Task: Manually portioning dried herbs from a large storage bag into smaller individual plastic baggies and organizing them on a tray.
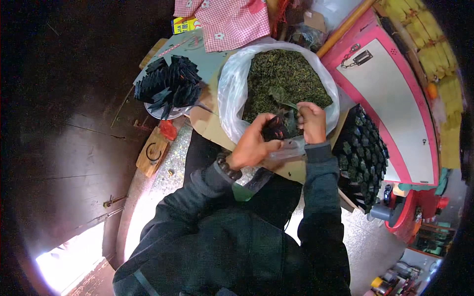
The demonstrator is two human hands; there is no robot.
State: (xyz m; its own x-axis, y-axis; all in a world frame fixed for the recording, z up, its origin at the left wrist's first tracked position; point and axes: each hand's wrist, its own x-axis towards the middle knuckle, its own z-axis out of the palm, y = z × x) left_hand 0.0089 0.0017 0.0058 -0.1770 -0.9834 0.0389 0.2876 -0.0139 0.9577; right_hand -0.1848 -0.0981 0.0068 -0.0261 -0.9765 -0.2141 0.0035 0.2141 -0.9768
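Note:
A wide white plastic bag [233, 88] with its rim folded outward holds a heap of dried green leaves [289, 74], which look like tea. Over its near edge, my left hand [253, 142] grips a small dark packet [276, 127] with reddish marks. My right hand [312, 122] pinches the handle of a slim spoon-like tool [290, 104], whose far end reaches into the leaves. The packet's mouth lies close to my right fingers; whether it has leaves inside, I cannot tell.
Many dark empty-looking packets [168, 83] stand in a bowl [152, 108] at the left. Rows of dark filled-looking packets [361, 155] lie at the right, beside a pink-edged white cabinet door [392, 96]. A pink checked cloth [233, 26] lies beyond the bag; a wooden stool [152, 153] is lower left.

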